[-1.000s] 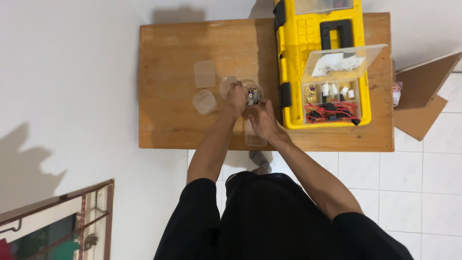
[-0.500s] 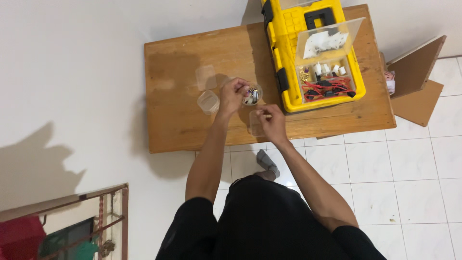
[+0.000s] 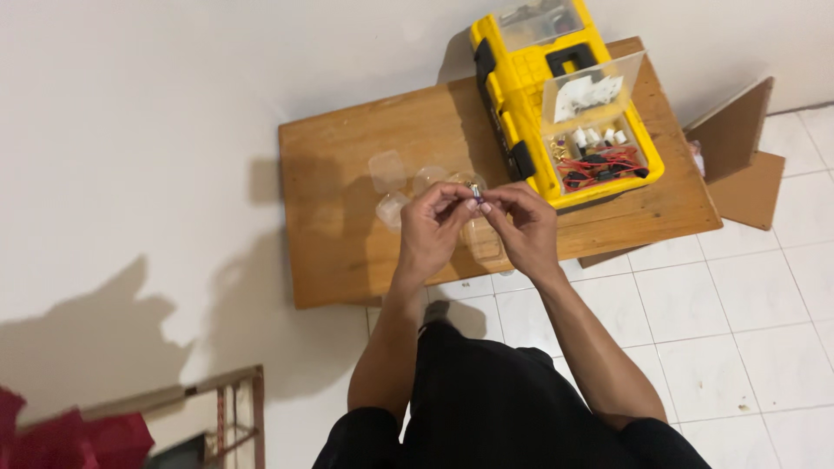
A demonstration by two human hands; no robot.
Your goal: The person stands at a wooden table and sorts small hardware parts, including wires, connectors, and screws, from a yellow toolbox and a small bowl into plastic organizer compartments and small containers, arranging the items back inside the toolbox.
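My left hand (image 3: pixel 432 227) and my right hand (image 3: pixel 524 226) are raised together above the near part of a low wooden table (image 3: pixel 347 234). Between their fingertips they pinch one small metallic part (image 3: pixel 476 193) with a purple tip. Both hands touch it. Several small clear plastic containers (image 3: pixel 387 169) lie on the tabletop just beyond my left hand. An open yellow toolbox (image 3: pixel 530 82) stands at the table's far right, with small white parts and red and black wires (image 3: pixel 599 161) in its compartment.
A brown cardboard box (image 3: pixel 738 156) stands on the tiled floor to the right of the table. A white wall runs behind and to the left. A wooden frame (image 3: pixel 230 408) and red cloth (image 3: pixel 52 439) sit at the lower left.
My hands have lifted off the tabletop and come closer together, holding the small part up. The view has shifted, so the table and toolbox now sit further right and tilted.
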